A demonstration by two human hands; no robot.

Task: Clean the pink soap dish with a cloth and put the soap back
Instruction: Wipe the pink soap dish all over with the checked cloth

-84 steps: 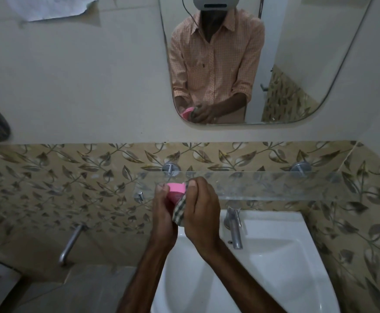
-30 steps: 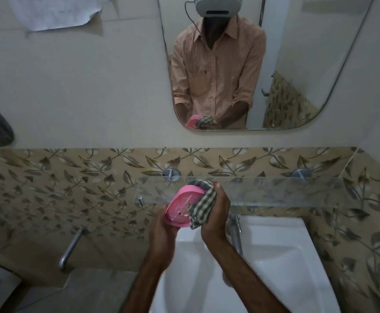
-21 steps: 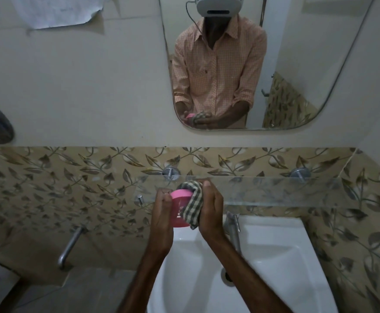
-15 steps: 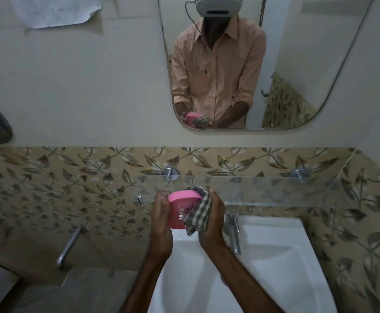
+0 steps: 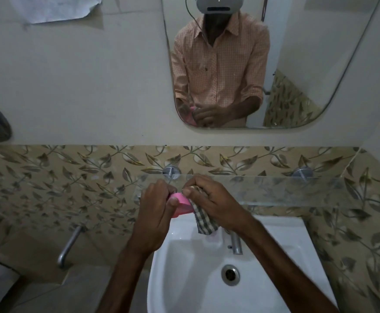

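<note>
My left hand point(image 5: 156, 205) grips the pink soap dish point(image 5: 182, 205) above the back edge of the white basin point(image 5: 184, 279). Only a slice of the dish shows between my hands. My right hand point(image 5: 213, 199) holds a checked cloth point(image 5: 203, 220) bunched against the right side of the dish, and a tail of the cloth hangs down toward the basin. Both hands are in front of the left end of the glass shelf point(image 5: 274, 190). No soap is visible.
A chrome tap point(image 5: 236, 243) stands at the basin's back, just under my right wrist, and the drain point(image 5: 230, 273) lies below it. A mirror point(image 5: 297, 64) hangs above the shelf. A metal pipe spout point(image 5: 68, 247) sticks out of the tiled wall at left.
The dish has turned and is now mostly hidden between my hands. My right hand has closed over the cloth on top, and the cloth's tail now hangs lower.
</note>
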